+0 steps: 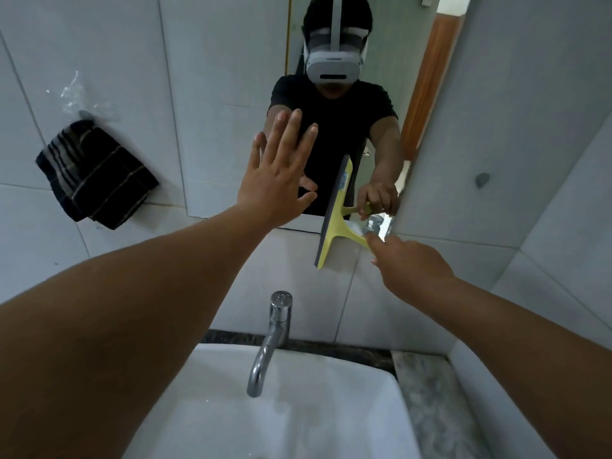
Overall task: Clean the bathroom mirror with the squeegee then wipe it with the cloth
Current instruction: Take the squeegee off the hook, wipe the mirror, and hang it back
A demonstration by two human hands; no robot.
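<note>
Gripping squeegee (334, 220) handle, right hand (410, 263).

Yellow-green squeegee (334, 220) with dark blade edge. Black cloth (96, 175) crossed by pale tan stripes. Pale grey wall tiles (132, 61). White sink (298, 409), chrome tap (270, 342), grey-veined marble worktop (430, 392).

Faucet (270, 342) stands below mirror (381, 104); right side wall (513, 127) crowds mirror edge; left wall open.
</note>
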